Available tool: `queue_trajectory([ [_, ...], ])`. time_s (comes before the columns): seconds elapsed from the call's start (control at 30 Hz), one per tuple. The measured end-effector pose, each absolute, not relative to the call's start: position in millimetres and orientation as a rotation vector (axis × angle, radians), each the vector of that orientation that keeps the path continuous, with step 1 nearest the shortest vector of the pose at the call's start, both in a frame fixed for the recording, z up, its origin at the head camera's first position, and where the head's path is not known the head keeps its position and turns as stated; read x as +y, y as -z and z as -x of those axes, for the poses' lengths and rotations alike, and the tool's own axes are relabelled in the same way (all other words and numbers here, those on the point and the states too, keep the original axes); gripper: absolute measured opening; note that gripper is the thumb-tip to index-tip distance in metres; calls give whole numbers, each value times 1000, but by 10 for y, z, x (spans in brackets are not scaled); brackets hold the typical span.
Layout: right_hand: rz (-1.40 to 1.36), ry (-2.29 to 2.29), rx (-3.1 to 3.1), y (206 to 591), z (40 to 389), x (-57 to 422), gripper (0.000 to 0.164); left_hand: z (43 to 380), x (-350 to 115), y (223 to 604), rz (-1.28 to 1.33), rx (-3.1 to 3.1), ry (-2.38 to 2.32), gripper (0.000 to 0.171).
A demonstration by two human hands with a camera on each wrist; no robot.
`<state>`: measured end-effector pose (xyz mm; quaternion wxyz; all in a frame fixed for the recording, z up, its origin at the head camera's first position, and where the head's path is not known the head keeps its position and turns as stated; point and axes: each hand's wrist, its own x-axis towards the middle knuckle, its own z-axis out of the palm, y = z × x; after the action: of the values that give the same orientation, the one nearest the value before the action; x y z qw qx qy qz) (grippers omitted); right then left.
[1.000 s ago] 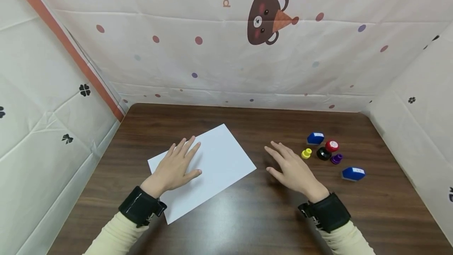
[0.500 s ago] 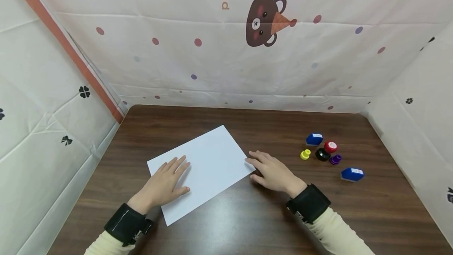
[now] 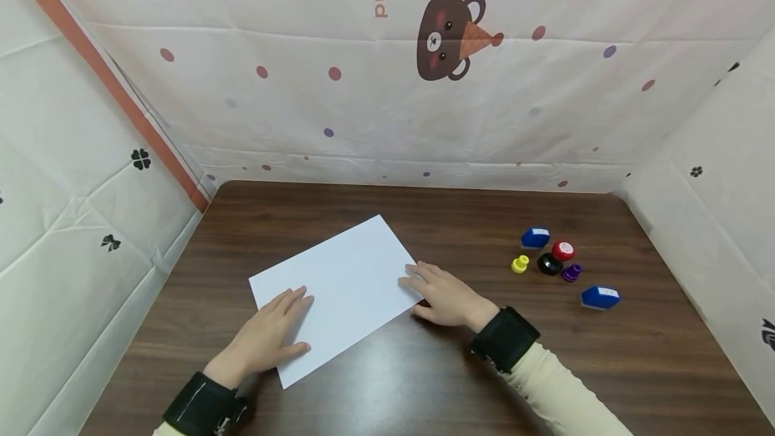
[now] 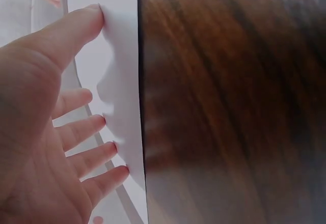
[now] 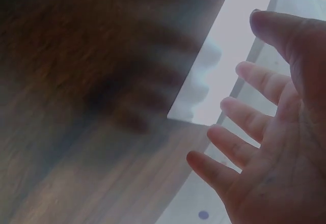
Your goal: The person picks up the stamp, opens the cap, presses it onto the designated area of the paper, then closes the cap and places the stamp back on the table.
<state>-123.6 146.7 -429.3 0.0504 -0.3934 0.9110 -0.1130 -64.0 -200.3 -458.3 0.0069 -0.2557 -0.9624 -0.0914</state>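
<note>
At far left, a white cloth (image 3: 60,153) with dark clover prints is hanging, an orange stripe (image 3: 103,79) running down its edge to the worktop (image 3: 418,389). Next, the left hand (image 3: 263,335), its wrist wearing a black band (image 3: 202,404), is lying wide over the near left part of the paper (image 3: 351,274), fingers extended and spread, thumb standing apart; in the left wrist view its shadow is falling on the white surface, exact contact unclear. The paper is lying flat and askew, left of the worktop's centre. Behind, a back cloth (image 3: 375,106) is showing dots and a sideways bear (image 3: 445,39). The right hand (image 3: 448,298) is also holding wide, fingers apart, over the paper's right corner; whether the fingertips are touching cannot be told. Its wrist is wearing a second band (image 3: 505,338) above a cream sleeve (image 3: 563,392). Further right, a yellow piece (image 3: 519,264) is standing near a far blue block (image 3: 535,238); a black piece (image 3: 549,264) and a red piece (image 3: 564,251) are overlapping in view, a purple piece (image 3: 572,272) sitting just beside. A near blue block (image 3: 600,297) is lying rightmost.
</note>
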Motion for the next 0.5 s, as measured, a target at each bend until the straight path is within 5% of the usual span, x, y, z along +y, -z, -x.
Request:
queue_trajectory([
  [0.5, 1160, 308, 2716, 4403, 1194, 1391, 50, 645, -1969, 4565, 818, -3027, 330, 73],
])
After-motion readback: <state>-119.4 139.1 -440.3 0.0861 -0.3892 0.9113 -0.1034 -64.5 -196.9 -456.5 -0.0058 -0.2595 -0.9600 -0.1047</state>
